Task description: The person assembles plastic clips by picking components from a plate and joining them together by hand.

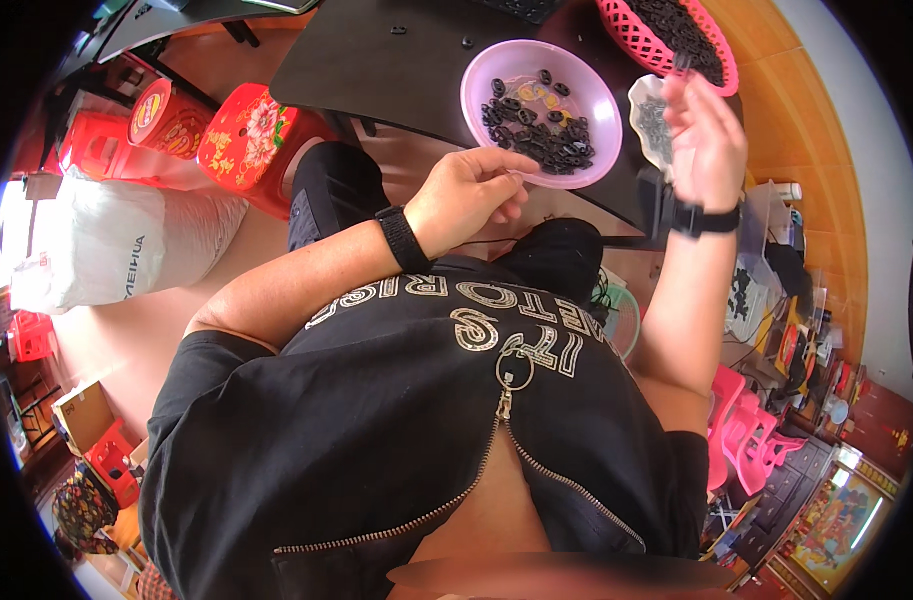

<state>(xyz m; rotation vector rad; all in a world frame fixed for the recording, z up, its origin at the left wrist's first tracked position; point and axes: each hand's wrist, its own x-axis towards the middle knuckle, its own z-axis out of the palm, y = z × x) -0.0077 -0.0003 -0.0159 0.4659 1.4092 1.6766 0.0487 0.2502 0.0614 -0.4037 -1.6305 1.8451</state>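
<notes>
Bowl [604, 125], round and pale purple, ahead of the left hand [466, 200] and somewhat to its right, with near rim at the fingertips — touching or only just beside, impossible to tell. Inside, a heap of small black pieces [554, 152], gathered mostly toward the near side, with long axes in many directions, no common line. Left hand the nearer one to this heap, curled, thumb and forefinger close together; impossible to tell if pinching something small. Right hand [711, 145] to the right of the bowl, raised and blurred, fingers bent, partly in front of a white dish [638, 98] with small clear parts [655, 122]; impossible to tell if released or grasping a piece. Just beyond these fingertips, pink basket [628, 35], full of similar dark pieces [673, 28], long axis slanting from far left to near right — close to the right hand, well apart from the left. On the black table [376, 75], beyond the bowl and to its left, two loose pieces [467, 42].
</notes>
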